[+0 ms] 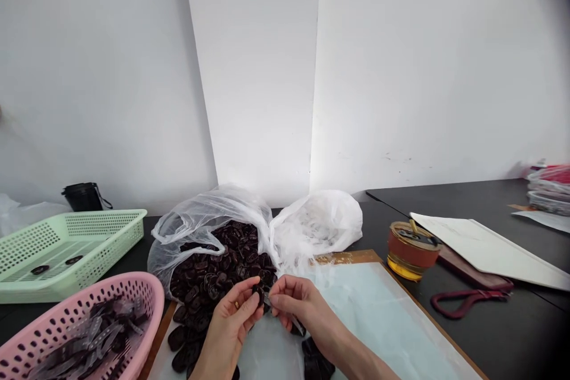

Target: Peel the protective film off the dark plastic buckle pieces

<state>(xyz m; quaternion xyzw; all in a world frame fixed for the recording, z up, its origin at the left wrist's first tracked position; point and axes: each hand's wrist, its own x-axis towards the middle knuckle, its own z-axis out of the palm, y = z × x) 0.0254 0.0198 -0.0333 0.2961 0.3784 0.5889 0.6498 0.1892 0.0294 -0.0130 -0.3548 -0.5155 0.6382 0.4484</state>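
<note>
My left hand pinches a small dark oval piece between thumb and fingertips. Right beside it, my right hand has its fingers closed on what looks like a small clear strip, partly hidden by the fingertips. Behind both hands, a clear plastic bag lies open with a heap of dark brown pieces spilling out of it. More loose dark pieces lie by my left wrist. Under my right wrist sits a dark bundle.
On the left stand a pink basket with clear strips and a green basket with two dark pieces. A white bag lies behind a pale sheet. To the right are an amber jar, dark red scissors and a white pad.
</note>
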